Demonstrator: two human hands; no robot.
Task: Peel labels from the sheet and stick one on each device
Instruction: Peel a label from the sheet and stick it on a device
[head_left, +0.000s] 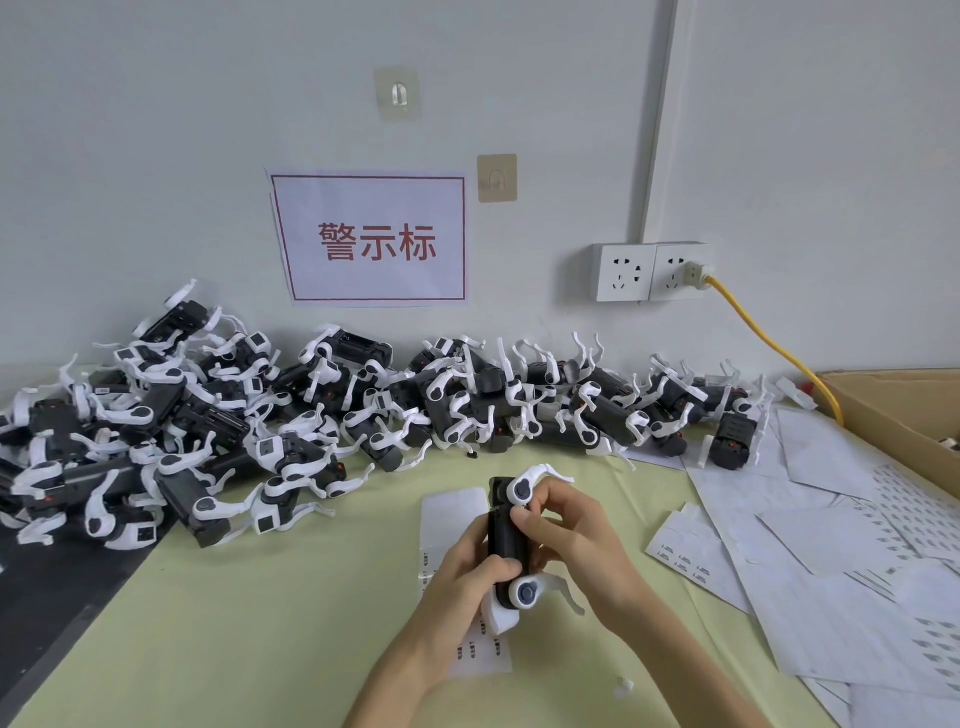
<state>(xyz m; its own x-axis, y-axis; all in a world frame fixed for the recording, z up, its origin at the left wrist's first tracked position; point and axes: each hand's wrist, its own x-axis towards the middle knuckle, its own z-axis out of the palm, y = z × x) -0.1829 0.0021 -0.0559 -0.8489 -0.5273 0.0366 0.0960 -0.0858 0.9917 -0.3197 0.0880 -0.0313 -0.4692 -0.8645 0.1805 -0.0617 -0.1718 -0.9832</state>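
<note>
One black device with white arms (505, 535) is held upright above the green mat. My left hand (462, 582) grips its lower half from the left, thumb across the body. My right hand (566, 525) holds the upper part from the right, its thumb tip pressing on the black face near the top white joint. A label sheet (447, 512) lies flat under the hands, partly hidden by them. A long pile of the same devices (322, 405) stretches along the wall.
Used white backing sheets (831, 545) and a small sheet with several labels (685, 556) cover the right side. A cardboard box (904, 410) stands far right, a yellow cable (769, 343) runs to the wall socket. A black strip (57, 587) borders the green mat (270, 623) on the left.
</note>
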